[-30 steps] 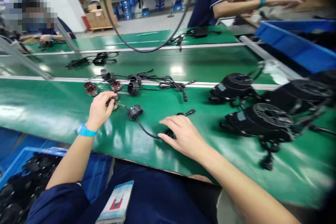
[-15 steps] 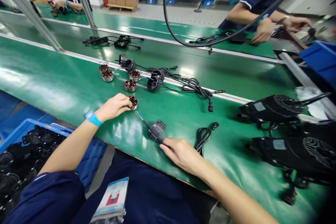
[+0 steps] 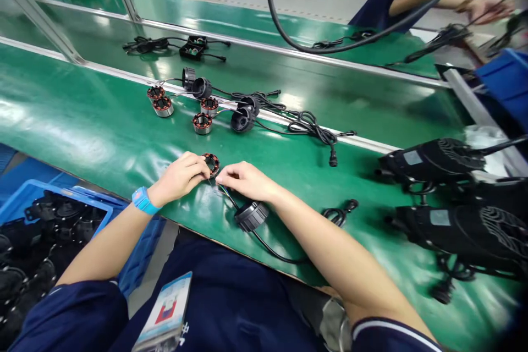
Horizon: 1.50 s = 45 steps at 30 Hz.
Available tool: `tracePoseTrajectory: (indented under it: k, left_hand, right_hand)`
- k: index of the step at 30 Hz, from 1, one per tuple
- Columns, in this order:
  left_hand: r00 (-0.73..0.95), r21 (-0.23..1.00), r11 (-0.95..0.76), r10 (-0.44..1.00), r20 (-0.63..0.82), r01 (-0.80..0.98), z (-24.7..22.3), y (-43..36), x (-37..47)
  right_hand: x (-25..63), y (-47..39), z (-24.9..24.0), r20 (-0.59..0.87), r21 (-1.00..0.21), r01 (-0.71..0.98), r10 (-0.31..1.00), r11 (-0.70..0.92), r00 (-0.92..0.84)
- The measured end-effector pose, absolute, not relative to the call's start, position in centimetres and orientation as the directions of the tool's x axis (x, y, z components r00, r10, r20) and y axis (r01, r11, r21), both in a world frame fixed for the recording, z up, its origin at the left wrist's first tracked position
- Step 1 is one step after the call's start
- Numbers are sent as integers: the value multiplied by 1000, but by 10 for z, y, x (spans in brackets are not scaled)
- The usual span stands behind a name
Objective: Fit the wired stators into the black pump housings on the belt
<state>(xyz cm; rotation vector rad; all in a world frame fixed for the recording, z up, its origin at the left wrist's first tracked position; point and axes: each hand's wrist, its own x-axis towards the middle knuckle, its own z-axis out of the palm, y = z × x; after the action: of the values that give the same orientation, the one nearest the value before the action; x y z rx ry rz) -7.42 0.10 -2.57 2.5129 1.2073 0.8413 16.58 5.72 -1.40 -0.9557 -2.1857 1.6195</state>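
My left hand (image 3: 183, 176) grips the near copper-wound ring (image 3: 212, 164) by its left side, on the green bench. Just right of the ring, my right hand (image 3: 243, 179) is closed in a pinch by the thin coloured wires (image 3: 225, 191); what lies between its fingertips is too small to make out. Those wires run to a black ribbed cap (image 3: 251, 215), which lies below my right hand, with a black cable (image 3: 274, 254) leading off it under my right forearm. Further back sit several more wound rings (image 3: 203, 123) and black caps (image 3: 243, 119) with cables.
Black motor-like housings (image 3: 457, 231) stand on the right. A blue crate (image 3: 105, 213) of black parts is at the lower left. A metal rail (image 3: 289, 126) crosses the bench, and a thick cable (image 3: 284, 36) hangs in front. Two other people work across the bench.
My right hand has let go of the cable behind the cap and moved up and left to the wires by the ring. The cap now rests on the bench, turned slightly. My left hand stays at the ring.
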Motion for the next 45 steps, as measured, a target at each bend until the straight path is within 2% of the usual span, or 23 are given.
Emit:
tracePoseTrajectory:
  k: [3,6,8,10,13,16,17,19,21,23,27,30,38,42,45]
  left_hand:
    - [495,444,-631,775,392,636,-26,0,-75]
    - [514,445,-635,773,373,632,-28,1,-75]
    - [521,448,-631,775,356,633,-30,2,-71]
    - [511,456,-630,776,369,629,-31,0,-68]
    - [457,465,-609,791,406,642,-27,-12,-79]
    - [246,436,-431,874,420,790,-16,-38,-131]
    - [126,404,-298,908,399,865,-11,-52,-157]
    - [-176,274,99,946,272,957,-5,-89,-216]
    - [-519,28,518,852,66,855,-4,-129,-269]
    - [-661,-78,657,750,-37,750,-14,-165,-306]
    - [-641,-81,644,724,-257,760,-55,-199,-327]
    - [-581,-52,604,735,-348,795,-85,-202,-318]
    - [-665,-95,677,670,-330,730,-125,-165,-307]
    - [-695,-36,718,659,-288,695,-109,-169,-305]
    - [-749,16,764,636,-184,645,-77,-201,-304]
  right_hand:
    - [164,51,-22,-206,-968,247,705,-45,-679]
    - [173,48,-31,-320,-944,137,737,-300,-596]
    - [178,49,-35,-369,-914,84,730,-397,-575]
    - [180,51,-37,-384,-903,79,711,-422,-588]
    - [183,55,-37,-324,-946,193,723,-262,-610]
    - [185,64,-38,-111,-942,320,801,105,-588]
    - [184,68,-40,-24,-914,338,802,225,-597]
    - [178,76,-44,109,-848,328,743,416,-661]
    - [169,82,-48,187,-789,280,649,546,-738]
    - [160,84,-51,236,-741,240,578,627,-781]
    - [151,83,-56,272,-683,248,555,687,-786]
    - [151,80,-55,277,-666,260,556,699,-784]
    - [151,71,-50,272,-674,264,565,689,-779]
    - [151,68,-44,255,-681,269,565,681,-785]
    - [150,68,-39,240,-680,284,570,677,-786]
